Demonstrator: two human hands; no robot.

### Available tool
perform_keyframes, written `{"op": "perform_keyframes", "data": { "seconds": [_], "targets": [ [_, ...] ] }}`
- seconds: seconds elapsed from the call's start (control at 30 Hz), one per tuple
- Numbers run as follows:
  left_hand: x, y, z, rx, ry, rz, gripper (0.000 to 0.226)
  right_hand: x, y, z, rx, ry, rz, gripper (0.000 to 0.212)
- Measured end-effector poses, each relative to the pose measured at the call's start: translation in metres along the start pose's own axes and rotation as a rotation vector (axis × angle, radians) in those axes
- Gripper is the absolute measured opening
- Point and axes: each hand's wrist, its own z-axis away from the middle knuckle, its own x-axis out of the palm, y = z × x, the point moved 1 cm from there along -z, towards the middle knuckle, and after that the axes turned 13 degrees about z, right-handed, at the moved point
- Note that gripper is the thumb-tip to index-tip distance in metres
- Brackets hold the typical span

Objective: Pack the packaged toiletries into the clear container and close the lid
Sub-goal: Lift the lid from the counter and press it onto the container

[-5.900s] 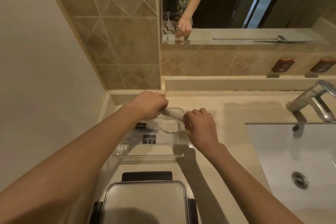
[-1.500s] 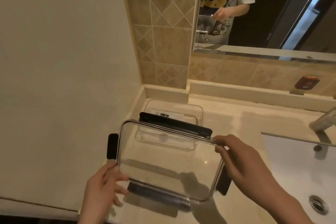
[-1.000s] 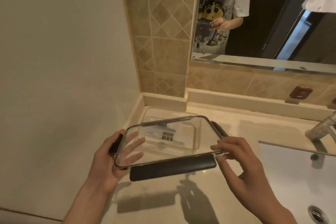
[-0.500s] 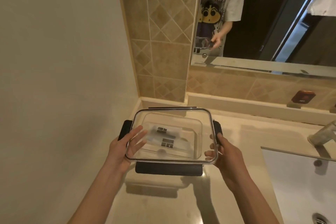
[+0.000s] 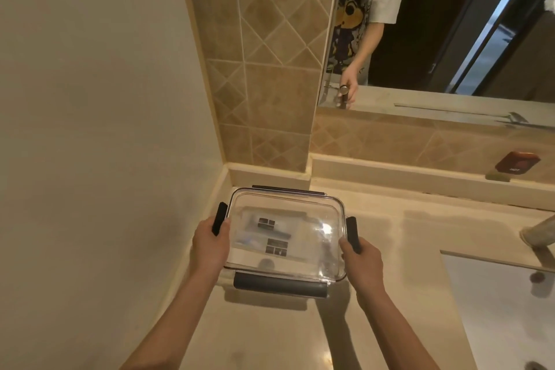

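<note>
The clear lid [image 5: 312, 219] with dark latch flaps lies flat on top of the clear container [image 5: 333, 275] in the counter's back left corner. Through the lid I see packaged toiletries [image 5: 271, 237] with black label squares lying inside. My left hand [image 5: 210, 245] grips the lid's left edge, thumb by the left latch [image 5: 218, 218]. My right hand [image 5: 362, 260] holds the right edge at the right latch [image 5: 353, 233]. The front latch [image 5: 279, 285] and the side latches stick outward.
The beige counter [image 5: 390, 228] runs right to a white sink [image 5: 504, 303] with a chrome tap [image 5: 537, 233]. A plain wall stands close on the left, tiled wall and a mirror behind. A small reddish item [image 5: 516, 161] sits on the back ledge.
Both hands carried the lid from the near counter over the container and lowered it. It has gone from hovering above the container to resting on it, with my hands now at the side latches.
</note>
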Motion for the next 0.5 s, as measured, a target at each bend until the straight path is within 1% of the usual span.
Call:
{"op": "perform_keyframes", "data": {
  "seconds": [0.17,0.37,0.5],
  "targets": [
    [0.007,-0.005,-0.012,0.029,0.003,-0.041,0.03,0.01,0.006,-0.01,-0.016,0.014,0.062,0.03],
    [0.011,-0.012,-0.017,0.0,-0.003,-0.02,0.019,0.013,0.004,-0.011,-0.051,0.041,0.049,0.024],
    [0.01,-0.017,-0.018,0.033,0.004,-0.023,0.012,0.013,0.002,-0.008,-0.046,0.039,0.056,0.023]
  ]
}}
